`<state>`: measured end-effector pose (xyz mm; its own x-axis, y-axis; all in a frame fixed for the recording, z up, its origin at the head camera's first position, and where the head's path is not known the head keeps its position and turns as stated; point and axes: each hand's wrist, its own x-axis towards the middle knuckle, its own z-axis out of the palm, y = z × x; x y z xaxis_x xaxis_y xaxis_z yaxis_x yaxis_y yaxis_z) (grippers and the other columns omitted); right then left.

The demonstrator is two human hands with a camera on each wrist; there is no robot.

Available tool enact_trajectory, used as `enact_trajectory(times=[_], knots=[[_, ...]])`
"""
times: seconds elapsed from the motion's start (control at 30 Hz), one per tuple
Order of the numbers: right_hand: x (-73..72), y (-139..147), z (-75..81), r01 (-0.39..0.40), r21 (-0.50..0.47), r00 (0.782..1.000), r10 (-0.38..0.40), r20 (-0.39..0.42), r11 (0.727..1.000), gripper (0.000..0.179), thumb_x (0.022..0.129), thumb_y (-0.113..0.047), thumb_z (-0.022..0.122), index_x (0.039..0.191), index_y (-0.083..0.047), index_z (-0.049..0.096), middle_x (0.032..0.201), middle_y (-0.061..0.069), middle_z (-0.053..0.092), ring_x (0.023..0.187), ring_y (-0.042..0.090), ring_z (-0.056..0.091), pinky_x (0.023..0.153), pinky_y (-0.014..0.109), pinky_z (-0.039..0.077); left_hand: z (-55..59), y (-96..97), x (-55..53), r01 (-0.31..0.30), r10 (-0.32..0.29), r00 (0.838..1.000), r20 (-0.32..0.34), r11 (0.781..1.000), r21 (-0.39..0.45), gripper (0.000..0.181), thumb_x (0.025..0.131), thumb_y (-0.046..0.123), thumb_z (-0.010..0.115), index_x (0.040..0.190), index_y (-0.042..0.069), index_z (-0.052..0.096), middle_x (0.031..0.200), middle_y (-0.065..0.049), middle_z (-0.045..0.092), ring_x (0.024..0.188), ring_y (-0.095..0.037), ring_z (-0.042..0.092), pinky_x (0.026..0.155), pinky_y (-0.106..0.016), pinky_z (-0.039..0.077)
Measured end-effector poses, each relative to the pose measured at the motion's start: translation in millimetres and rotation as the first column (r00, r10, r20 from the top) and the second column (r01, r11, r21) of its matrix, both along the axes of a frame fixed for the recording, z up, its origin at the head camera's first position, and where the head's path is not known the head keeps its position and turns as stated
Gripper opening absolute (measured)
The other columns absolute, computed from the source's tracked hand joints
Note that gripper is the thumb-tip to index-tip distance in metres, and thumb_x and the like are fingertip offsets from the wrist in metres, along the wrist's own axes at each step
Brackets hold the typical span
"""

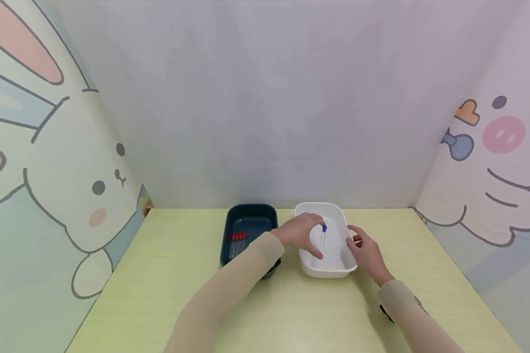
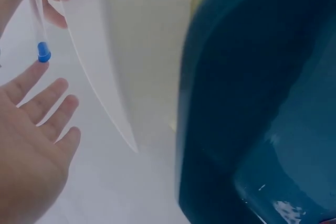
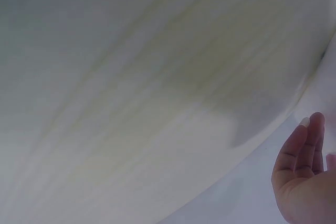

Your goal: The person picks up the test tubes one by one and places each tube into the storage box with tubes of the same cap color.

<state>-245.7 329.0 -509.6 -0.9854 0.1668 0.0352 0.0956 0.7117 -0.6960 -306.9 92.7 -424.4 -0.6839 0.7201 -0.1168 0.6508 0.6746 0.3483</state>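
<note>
In the head view, my left hand (image 1: 299, 232) reaches over the white tray (image 1: 329, 272). It holds a clear tube with a blue cap (image 1: 324, 228) by its ends, the forefinger at the cap and the thumb near the other end. The left wrist view shows the fingertip against the blue cap (image 2: 44, 52) and the other fingers spread. My right hand (image 1: 367, 251) is at the tray's right side, fingertips right at the rim. Its fingers (image 3: 294, 156) bend loosely in the right wrist view.
A dark blue tray (image 1: 251, 208) stands left of the white one, partly behind my left forearm. Several red-capped tubes (image 1: 238, 237) lie side by side in it. Both trays sit on a pale yellow-green table (image 1: 181, 255), near the grey back wall.
</note>
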Motion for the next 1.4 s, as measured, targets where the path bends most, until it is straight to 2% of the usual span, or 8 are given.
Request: enact_trajectory(times=[0.1, 0.2, 0.5, 0.67, 0.8, 1.0, 1.23, 1.4], knots=[[0.2, 0, -0.1, 0.002, 0.002, 1.000, -0.002, -0.005, 1.000, 0.051, 0.106, -0.023, 0.052, 0.154, -0.009, 0.044, 0.115, 0.022, 0.064, 0.099, 0.029, 0.062, 0.077, 0.030, 0.053, -2.3, 0.3, -2.0, -0.049, 0.048, 0.999, 0.023, 0.999, 0.016, 0.090, 0.076, 0.051, 0.089, 0.151, 0.021, 0.050, 0.163, 0.002, 0.044, 0.150, -0.018, 0.040, 0.124, -0.035, 0.039], [0.2, 1, -0.2, -0.003, 0.003, 1.000, 0.003, -0.016, 1.000, 0.050, 0.106, -0.023, 0.052, 0.153, -0.009, 0.045, 0.114, 0.022, 0.064, 0.098, 0.030, 0.063, 0.076, 0.030, 0.052, -5.5, 1.3, -4.7, -0.079, 0.079, 0.997, 0.018, 0.996, 0.030, 0.090, 0.076, 0.051, 0.090, 0.151, 0.020, 0.051, 0.161, 0.001, 0.046, 0.148, -0.019, 0.042, 0.124, -0.035, 0.040], [-0.3, 3, -2.0, -0.003, 0.002, 1.000, 0.003, -0.031, 1.000, 0.050, 0.106, -0.022, 0.052, 0.153, -0.009, 0.045, 0.114, 0.022, 0.065, 0.099, 0.029, 0.064, 0.076, 0.029, 0.052, -16.8, 8.8, -14.2, -0.133, 0.132, 0.988, -0.078, 0.991, -0.002, 0.090, 0.074, 0.057, 0.089, 0.147, 0.018, 0.055, 0.156, 0.001, 0.052, 0.146, -0.020, 0.044, 0.124, -0.032, 0.038], [-0.1, 3, -2.3, -0.002, 0.002, 0.999, 0.002, -0.034, 1.000, 0.050, 0.106, -0.022, 0.052, 0.154, -0.009, 0.045, 0.114, 0.021, 0.065, 0.098, 0.029, 0.063, 0.076, 0.029, 0.052, -19.9, 13.1, -17.6, -0.153, 0.150, 0.983, -0.106, 0.988, -0.023, 0.090, 0.074, 0.059, 0.088, 0.146, 0.018, 0.055, 0.153, 0.001, 0.054, 0.144, -0.019, 0.045, 0.125, -0.032, 0.035], [-0.1, 3, -2.1, -0.003, 0.001, 1.000, 0.003, -0.028, 1.000, 0.050, 0.106, -0.022, 0.052, 0.154, -0.009, 0.045, 0.114, 0.021, 0.065, 0.098, 0.029, 0.063, 0.075, 0.028, 0.052, -20.7, 13.7, -19.1, -0.164, 0.160, 0.981, -0.108, 0.986, -0.032, 0.089, 0.074, 0.060, 0.087, 0.146, 0.017, 0.056, 0.153, 0.001, 0.055, 0.144, -0.019, 0.045, 0.126, -0.032, 0.033], [-1.0, 3, -3.2, -0.003, -0.003, 0.999, 0.003, -0.036, 1.000, 0.049, 0.106, -0.022, 0.053, 0.153, -0.009, 0.046, 0.113, 0.022, 0.065, 0.097, 0.028, 0.064, 0.074, 0.027, 0.052, -21.4, 13.6, -22.1, -0.214, 0.212, 0.973, -0.088, 0.977, -0.021, 0.090, 0.074, 0.059, 0.088, 0.146, 0.016, 0.056, 0.153, 0.001, 0.055, 0.144, -0.019, 0.046, 0.127, -0.033, 0.033], [-0.9, 2, -2.8, -0.005, -0.011, 0.999, 0.004, -0.040, 1.000, 0.049, 0.106, -0.022, 0.053, 0.153, -0.009, 0.046, 0.112, 0.021, 0.066, 0.097, 0.028, 0.064, 0.074, 0.027, 0.053, -26.1, 14.1, -28.1, -0.235, 0.222, 0.966, -0.131, 0.967, -0.094, 0.092, 0.073, 0.062, 0.087, 0.147, 0.017, 0.055, 0.154, 0.001, 0.053, 0.144, -0.018, 0.046, 0.129, -0.035, 0.029], [0.5, 1, -1.2, 0.000, -0.015, 0.999, -0.001, -0.041, 1.000, 0.049, 0.106, -0.020, 0.054, 0.153, -0.009, 0.046, 0.111, 0.021, 0.066, 0.096, 0.027, 0.064, 0.074, 0.027, 0.052, -25.7, 12.1, -24.0, -0.239, 0.216, 0.967, -0.137, 0.954, -0.183, 0.097, 0.075, 0.064, 0.084, 0.153, 0.018, 0.049, 0.164, -0.001, 0.042, 0.152, -0.020, 0.037, 0.133, -0.040, 0.020]])
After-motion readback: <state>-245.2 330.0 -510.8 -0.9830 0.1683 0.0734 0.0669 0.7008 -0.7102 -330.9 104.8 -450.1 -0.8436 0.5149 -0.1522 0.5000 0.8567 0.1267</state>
